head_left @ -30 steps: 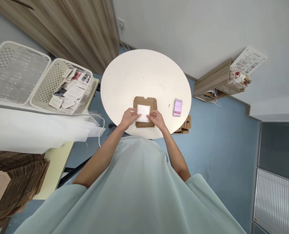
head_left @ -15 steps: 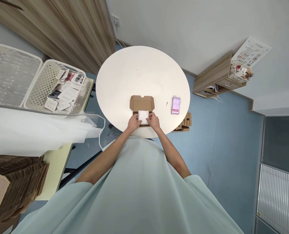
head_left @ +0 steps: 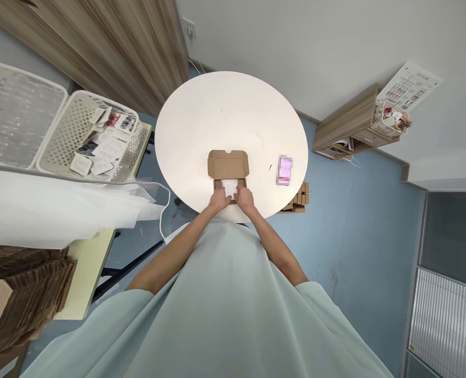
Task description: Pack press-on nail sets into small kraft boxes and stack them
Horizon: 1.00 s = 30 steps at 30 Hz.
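A small brown cardboard box (head_left: 228,166) sits near the front edge of the round white table (head_left: 225,115), its lid flap raised away from me. Inside its tray lies a white packet (head_left: 229,187), flat and low between the walls. My left hand (head_left: 219,199) grips the packet's left side, fingers down inside the box and thumb on the near part. On the opposite side my right hand (head_left: 244,199) mirrors it, closed at the packet's right side. The fingertips of both hands are partly hidden by the box and the hands themselves.
A phone-like item (head_left: 284,170), blurred, lies on the table at right. Small brown boxes (head_left: 299,199) are stacked beyond the table's right edge. To the left are a white basket (head_left: 60,139) with cards and packets, white sheets (head_left: 60,207) and flattened cardboard (head_left: 40,294).
The white packet has gone down from above the box into its tray. Both hands have lowered with it, their fingers now inside the box walls.
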### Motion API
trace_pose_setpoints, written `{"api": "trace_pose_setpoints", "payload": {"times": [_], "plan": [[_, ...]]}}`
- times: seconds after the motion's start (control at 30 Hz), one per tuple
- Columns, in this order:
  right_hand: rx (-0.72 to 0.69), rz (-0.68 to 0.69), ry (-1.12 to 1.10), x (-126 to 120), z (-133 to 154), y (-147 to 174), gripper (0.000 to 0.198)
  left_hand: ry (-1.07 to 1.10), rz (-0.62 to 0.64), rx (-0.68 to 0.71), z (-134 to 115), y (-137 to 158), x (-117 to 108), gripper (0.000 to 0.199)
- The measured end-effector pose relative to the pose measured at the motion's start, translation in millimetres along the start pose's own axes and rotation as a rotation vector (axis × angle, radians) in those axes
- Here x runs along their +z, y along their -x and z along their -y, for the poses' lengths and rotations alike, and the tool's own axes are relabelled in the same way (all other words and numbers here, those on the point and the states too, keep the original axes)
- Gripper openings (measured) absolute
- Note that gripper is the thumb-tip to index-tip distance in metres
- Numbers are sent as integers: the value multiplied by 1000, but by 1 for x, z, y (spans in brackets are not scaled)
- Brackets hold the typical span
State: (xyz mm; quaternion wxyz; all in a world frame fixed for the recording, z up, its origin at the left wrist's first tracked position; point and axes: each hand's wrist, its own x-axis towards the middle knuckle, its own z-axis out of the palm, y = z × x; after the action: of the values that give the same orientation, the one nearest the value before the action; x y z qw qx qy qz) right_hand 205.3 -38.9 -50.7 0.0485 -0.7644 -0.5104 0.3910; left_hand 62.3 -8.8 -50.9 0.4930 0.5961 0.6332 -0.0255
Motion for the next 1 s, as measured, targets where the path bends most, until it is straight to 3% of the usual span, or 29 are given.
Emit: {"api": "trace_pose_setpoints", "payload": {"times": [0.13, 0.2, 0.27, 0.37, 0.47, 0.67, 1.0], "plan": [[-45, -140, -96, -19, -3, -1, 19, 106, -198, 45, 6, -2, -17, 40], [-27, -270, -178, -34, -6, -11, 29, 181, -330, 59, 7, -11, -31, 50], [6, -343, -260, -50, -9, -26, 40, 265, -377, 25, 6, -24, -46, 67], [78, -276, -366, -66, -12, -52, 58, 441, -294, -106, 3, -45, -63, 85], [121, -152, -476, -71, -11, -69, 64, 558, -203, -143, -1, -56, -74, 91], [65, -126, -571, -73, -6, -70, 66, 579, -159, -81, -8, -55, -86, 91], [-102, -189, -565, -82, -1, -44, 68, 503, -144, 153, -10, -38, -94, 90]]}}
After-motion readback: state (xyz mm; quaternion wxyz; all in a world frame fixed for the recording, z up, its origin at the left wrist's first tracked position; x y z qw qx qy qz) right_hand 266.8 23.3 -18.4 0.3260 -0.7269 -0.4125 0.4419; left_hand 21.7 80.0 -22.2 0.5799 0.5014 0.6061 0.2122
